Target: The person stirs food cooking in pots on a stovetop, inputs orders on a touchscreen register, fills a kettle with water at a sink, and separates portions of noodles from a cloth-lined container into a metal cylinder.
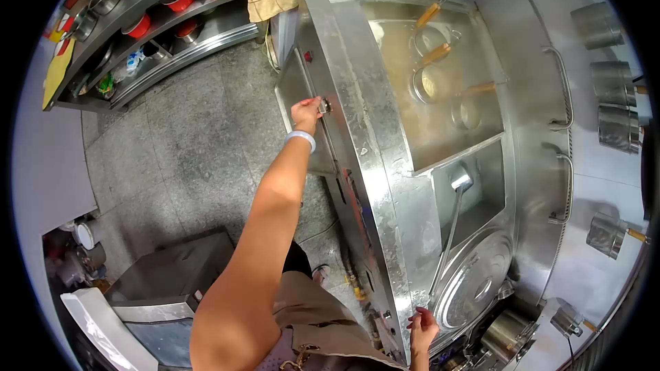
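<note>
My left hand [308,111], with a pale bracelet on the wrist, is closed on a small metal knob [324,106] on the front panel of a stainless steel cooker [357,117]. In the cooker's tank of cloudy water [402,120] hang several strainer baskets with wooden handles; one basket [427,84] holds something pale. Low on the right, my right hand [423,330] hovers by the cooker's edge, fingers loosely bent and holding nothing. Close to it are a round metal lid [474,282] and the handle of a long ladle [450,227], whose bowl rests over the sunken basin [481,199].
Strainer baskets [614,84] hang on the right wall beside metal rails [565,89]. A steel pot [507,335] stands at lower right. Shelves [206,38] with red bowls [180,0] line the upper left. A dark cabinet [172,271] stands at lower left on the tiled floor [185,137].
</note>
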Demonstrator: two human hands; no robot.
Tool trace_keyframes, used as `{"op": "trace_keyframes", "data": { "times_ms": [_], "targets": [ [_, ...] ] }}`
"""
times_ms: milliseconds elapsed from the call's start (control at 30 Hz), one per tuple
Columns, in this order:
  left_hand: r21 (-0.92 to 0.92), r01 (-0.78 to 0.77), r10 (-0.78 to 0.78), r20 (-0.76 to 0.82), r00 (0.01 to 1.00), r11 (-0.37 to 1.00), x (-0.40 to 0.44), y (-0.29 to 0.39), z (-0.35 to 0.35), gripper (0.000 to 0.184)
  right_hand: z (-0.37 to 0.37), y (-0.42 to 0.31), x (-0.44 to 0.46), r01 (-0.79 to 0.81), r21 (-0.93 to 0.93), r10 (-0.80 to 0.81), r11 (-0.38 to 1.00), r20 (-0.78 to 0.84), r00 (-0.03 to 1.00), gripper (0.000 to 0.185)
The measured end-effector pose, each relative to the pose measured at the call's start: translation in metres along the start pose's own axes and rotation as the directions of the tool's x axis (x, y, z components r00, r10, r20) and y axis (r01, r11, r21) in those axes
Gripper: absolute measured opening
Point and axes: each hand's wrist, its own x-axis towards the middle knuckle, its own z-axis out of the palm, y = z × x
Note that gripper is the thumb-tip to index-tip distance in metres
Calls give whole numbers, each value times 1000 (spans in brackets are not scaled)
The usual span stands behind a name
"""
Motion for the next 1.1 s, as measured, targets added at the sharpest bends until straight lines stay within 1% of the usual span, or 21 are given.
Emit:
{"op": "trace_keyframes", "data": {
  "times_ms": [233, 300, 333, 367, 400, 433, 500, 533, 567, 633, 667, 700, 733, 800, 833, 867, 900, 933, 967, 1033, 1100],
  "targets": [
    [23, 16, -15, -59, 998, 1000, -6, 8, 2, 20, 6, -8, 1, 11, -17, -10, 1000, 26, 1000, 19],
    [52, 13, -15, 40, 999, 999, -7, 9, -2, 30, 8, -17, -2, 9, -7, -9, 1000, 20, 1000, 19],
    [53, 16, -18, 33, 999, 998, -4, 4, 0, 30, 9, -19, -1, 7, -12, -7, 1000, 25, 1000, 19],
    [132, -132, 136, -18, 991, 982, -2, 0, 5, 38, 9, -22, 0, 37, 22, -37, 999, 12, 999, 20],
    [223, -270, 290, -60, 955, 937, -2, -7, 3, 47, 10, -23, -1, 65, 55, -65, 996, 5, 998, 20],
    [232, -262, 286, -77, 955, 937, -12, -7, -4, 47, 10, -25, -2, 59, 47, -60, 997, 22, 998, 20],
    [232, -269, 310, -159, 937, 935, -32, -10, -25, 64, 8, -22, -7, 77, 83, -80, 994, 40, 996, 22],
    [246, -317, 365, -182, 913, 916, -34, -21, -38, 58, 9, -19, -8, 110, 133, -118, 985, 55, 991, 23],
    [248, -318, 368, -193, 910, 915, -44, -31, -54, 58, 8, -14, -9, 156, 136, -168, 978, 80, 983, 22],
    [79, -361, 369, -231, 900, 929, -94, -49, -92, 40, 7, 0, -11, 230, 172, -251, 958, 115, 961, 21],
    [-6, -324, 315, -221, 923, 946, -121, -57, -116, 33, 9, 6, -14, 244, 183, -266, 952, 110, 958, 21],
    [-86, -287, 264, -211, 941, 954, -153, -67, -142, 28, 12, 10, -17, 253, 181, -280, 950, 143, 949, 20],
    [-87, -297, 271, -230, 935, 951, -190, -80, -163, 28, 14, 24, -16, 291, 252, -334, 923, 146, 931, 19],
    [-77, -312, 290, -211, 933, 947, -274, -111, -217, 24, 28, 39, -19, 296, 321, -368, 899, 190, 910, 18],
    [-70, -309, 282, -259, 924, 948, -320, -131, -242, 24, 33, 54, -20, 326, 346, -419, 879, 237, 877, 19],
    [-51, -318, 305, -175, 936, 947, -368, -150, -268, 23, 41, 51, -33, 257, 428, -415, 867, 334, 846, 19],
    [-28, -326, 323, -86, 942, 945, -414, -172, -293, 23, 47, 61, -41, 217, 423, -412, 880, 452, 791, 17],
    [-10, -272, 271, -75, 960, 962, -456, -197, -312, 21, 57, 82, -45, 249, 454, -485, 855, 536, 691, 15],
    [8, -224, 224, -49, 973, 975, -488, -216, -326, 20, 69, 101, -47, 288, 412, -495, 864, 596, 632, 12],
    [50, -135, 137, -30, 990, 990, -555, -259, -354, 21, 88, 141, -65, 213, 415, -460, 884, 696, 552, 10],
    [-43, -86, 89, 60, 994, 995, -606, -297, -376, 28, 110, 175, -83, 83, 330, -328, 940, 815, 478, 11]
  ]
}}
